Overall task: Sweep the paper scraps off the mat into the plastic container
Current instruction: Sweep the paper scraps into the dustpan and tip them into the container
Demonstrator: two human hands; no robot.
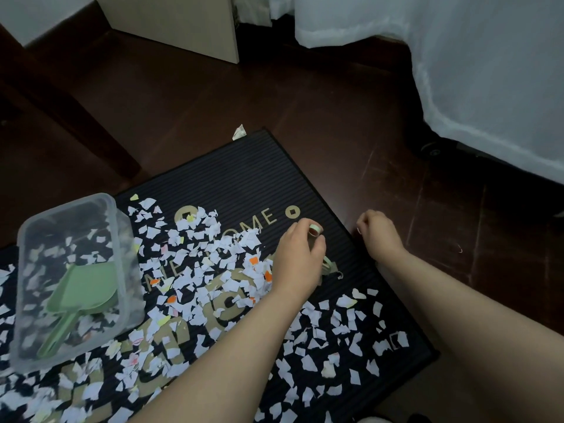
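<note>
The plastic container [128, 270] sits at the left of the frame, on the left part of the mat [244, 172]. It has some scraps in it, and the green dustpan [82, 297] lies inside. It looks light, so I judge a hard push of paper against its wall could slide or tip it. The paper scraps [198, 248] lie thick from there across the middle and the bottom of the frame. They are thin and loose, so a quick stroke would likely scatter them rather than gather them.

My left hand [299, 257], right of centre, is curled round a pale green handle [315, 229], which I take for a small brush. My right hand [378, 236] rests at the mat's right edge with its fingers curled. I cannot tell whether it pinches anything. Scraps near that edge could be flicked onto the floor [335, 102], and one stray scrap [239, 132] already lies just off the mat's far corner.

The mat is black and ribbed with gold lettering, and its grooves may catch small pieces. The floor is dark, scuffed wood. A pale panel [183, 22] stands at the upper left, and white cloth [488, 71] hangs at the upper right.
</note>
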